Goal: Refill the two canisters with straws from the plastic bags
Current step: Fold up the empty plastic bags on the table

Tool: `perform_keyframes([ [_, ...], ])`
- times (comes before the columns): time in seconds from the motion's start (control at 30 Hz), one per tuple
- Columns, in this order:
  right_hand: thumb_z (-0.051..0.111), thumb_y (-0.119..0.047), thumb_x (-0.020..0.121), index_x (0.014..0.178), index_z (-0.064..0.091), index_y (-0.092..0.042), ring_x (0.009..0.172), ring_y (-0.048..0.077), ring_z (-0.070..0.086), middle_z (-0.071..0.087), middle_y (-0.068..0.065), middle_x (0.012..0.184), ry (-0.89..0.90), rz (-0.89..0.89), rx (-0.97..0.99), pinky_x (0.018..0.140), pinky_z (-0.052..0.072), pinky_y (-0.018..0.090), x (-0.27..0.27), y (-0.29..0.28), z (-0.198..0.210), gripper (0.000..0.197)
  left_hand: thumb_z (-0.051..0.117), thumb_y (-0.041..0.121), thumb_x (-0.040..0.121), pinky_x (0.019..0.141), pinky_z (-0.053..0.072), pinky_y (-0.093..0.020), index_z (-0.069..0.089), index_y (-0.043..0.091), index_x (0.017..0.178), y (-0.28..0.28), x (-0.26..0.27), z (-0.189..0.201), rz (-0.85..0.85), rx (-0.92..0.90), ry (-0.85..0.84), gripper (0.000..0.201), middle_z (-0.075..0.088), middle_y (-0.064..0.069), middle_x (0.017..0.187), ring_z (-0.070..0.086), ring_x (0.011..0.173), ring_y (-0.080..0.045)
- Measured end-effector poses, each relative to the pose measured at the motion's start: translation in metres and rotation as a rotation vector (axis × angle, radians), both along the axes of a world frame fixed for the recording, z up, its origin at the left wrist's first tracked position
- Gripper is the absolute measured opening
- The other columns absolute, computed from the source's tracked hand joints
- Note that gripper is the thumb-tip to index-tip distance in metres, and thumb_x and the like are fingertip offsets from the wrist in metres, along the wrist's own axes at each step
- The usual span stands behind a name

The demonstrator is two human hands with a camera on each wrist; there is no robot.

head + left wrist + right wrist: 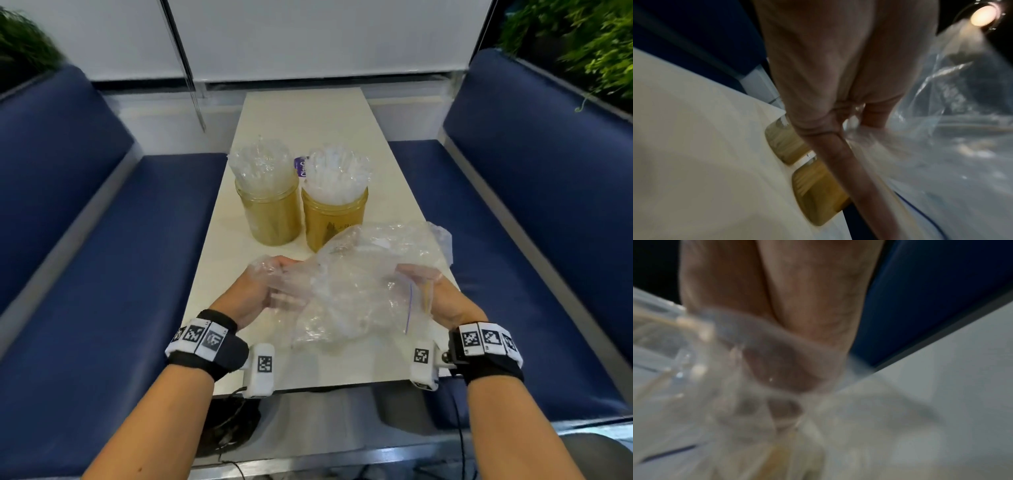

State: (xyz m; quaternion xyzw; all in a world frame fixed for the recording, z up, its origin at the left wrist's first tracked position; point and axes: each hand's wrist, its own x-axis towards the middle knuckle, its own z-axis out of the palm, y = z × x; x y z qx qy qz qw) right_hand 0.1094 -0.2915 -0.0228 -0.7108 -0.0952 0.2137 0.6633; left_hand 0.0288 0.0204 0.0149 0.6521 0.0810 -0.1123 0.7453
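Two amber canisters stand side by side mid-table, the left canister [272,214] [785,142] and the right canister [334,221] [818,194]. Both are packed with clear and white straws [334,174] that stick out of the top. A crumpled, empty-looking clear plastic bag [359,291] [941,146] [715,386] with a blue zip line hangs just above the table's near end. My left hand [284,277] [859,113] grips its left side with fingers wrapped in the film. My right hand [414,274] [787,369] pinches its right edge. Both wrist views are blurred.
The narrow cream table [308,113] runs away from me between two blue bench seats [102,240] [513,222]. A purple label [300,167] shows behind the canisters. Plants [582,44] sit behind the bench backs. A white wall closes the far end.
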Motion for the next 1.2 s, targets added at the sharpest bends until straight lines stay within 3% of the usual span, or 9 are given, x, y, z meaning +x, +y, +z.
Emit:
perform_keyframes([
  [0.17, 0.048, 0.015, 0.093, 0.07, 0.076, -0.016, 0.077, 0.001, 0.069, 0.072, -0.006, 0.08, -0.119, -0.033, -0.016, 0.074, 0.054, 0.017, 0.005, 0.006, 0.007, 0.047, 0.027, 0.035, 0.103, 0.083, 0.051, -0.053, 0.057, 0.017, 0.133, 0.023, -0.004, 0.006, 0.105, -0.244, 0.099, 0.046, 0.067, -0.015, 0.122, 0.069, 0.086, -0.04],
  [0.33, 0.049, 0.018, 0.089, 0.088, 0.067, -0.016, 0.077, 0.016, 0.06, 0.063, 0.002, 0.082, -0.264, 0.023, -0.258, 0.07, 0.048, 0.012, 0.008, 0.015, 0.007, 0.038, 0.044, 0.05, 0.101, 0.076, 0.045, -0.025, 0.067, 0.02, 0.114, 0.025, 0.003, 0.025, 0.405, 0.451, -0.242, 0.04, 0.069, 0.003, 0.114, 0.066, 0.103, -0.023],
  [0.43, 0.06, 0.009, 0.086, 0.082, 0.071, -0.003, 0.084, 0.025, 0.061, 0.066, 0.005, 0.086, -0.359, 0.102, -0.239, 0.074, 0.051, 0.017, 0.006, 0.028, 0.013, 0.017, 0.068, 0.066, 0.075, 0.088, 0.043, -0.022, 0.058, 0.032, 0.127, 0.009, 0.004, 0.043, 0.08, 0.762, -0.393, 0.062, 0.062, 0.014, 0.127, 0.057, 0.115, -0.005],
  [0.57, 0.079, -0.015, 0.078, 0.082, 0.077, -0.006, 0.086, 0.024, 0.07, 0.07, 0.018, 0.096, -0.387, 0.205, 0.089, 0.077, 0.057, 0.038, 0.004, 0.052, 0.032, 0.009, 0.076, 0.085, 0.043, 0.12, 0.025, -0.048, 0.014, 0.039, 0.155, -0.021, 0.012, 0.037, -0.485, 1.074, -0.188, 0.136, 0.036, 0.007, 0.158, 0.037, 0.142, -0.017],
  [0.63, 0.078, -0.01, 0.08, 0.085, 0.079, -0.018, 0.083, 0.011, 0.07, 0.073, 0.004, 0.094, -0.498, 0.232, -0.01, 0.073, 0.055, 0.024, 0.005, 0.059, 0.04, 0.009, 0.083, 0.073, 0.052, 0.113, 0.034, -0.043, 0.028, 0.036, 0.151, -0.027, 0.014, 0.026, -0.546, 1.059, -0.139, 0.119, 0.052, 0.007, 0.146, 0.049, 0.132, -0.02],
  [0.77, 0.075, 0.009, 0.078, 0.103, 0.076, -0.011, 0.099, 0.011, 0.069, 0.073, -0.003, 0.107, -0.437, 0.227, -0.293, 0.091, 0.056, 0.036, 0.004, 0.043, 0.055, 0.032, 0.078, 0.036, 0.078, 0.07, 0.041, -0.026, 0.07, 0.021, 0.106, -0.021, 0.016, 0.014, -0.422, 1.266, -0.205, 0.033, 0.07, -0.004, 0.101, 0.065, 0.096, -0.027],
  [0.9, 0.093, -0.028, 0.064, 0.144, 0.04, -0.046, 0.129, -0.009, 0.043, 0.05, -0.024, 0.141, -0.313, 0.473, -0.525, 0.108, 0.035, 0.019, -0.006, 0.032, 0.081, 0.098, 0.065, 0.024, 0.088, 0.076, 0.048, -0.034, 0.069, 0.017, 0.105, -0.007, 0.014, 0.014, -0.306, 1.653, -0.186, 0.019, 0.067, -0.01, 0.104, 0.065, 0.096, -0.032],
  [1.07, 0.083, -0.074, 0.043, 0.149, 0.031, -0.043, 0.143, 0.013, 0.024, 0.034, -0.011, 0.154, -0.759, 0.393, -0.792, 0.122, 0.011, 0.043, -0.017, 0.103, 0.07, 0.123, 0.055, 0.007, 0.09, 0.072, 0.046, -0.034, 0.068, 0.019, 0.109, -0.017, 0.017, 0.017, -0.304, 1.832, -0.24, 0.026, 0.067, -0.006, 0.104, 0.066, 0.097, -0.03],
  [1.2, 0.084, -0.075, 0.037, 0.151, -0.01, -0.048, 0.152, 0.015, 0.007, 0.016, -0.01, 0.163, -0.445, 0.705, -0.851, 0.12, -0.006, 0.056, -0.023, 0.132, 0.058, 0.151, 0.053, 0.003, 0.092, 0.072, 0.048, -0.033, 0.065, 0.016, 0.111, -0.021, 0.014, 0.02, -0.257, 1.924, -0.262, 0.026, 0.068, -0.003, 0.102, 0.068, 0.096, -0.027],
])
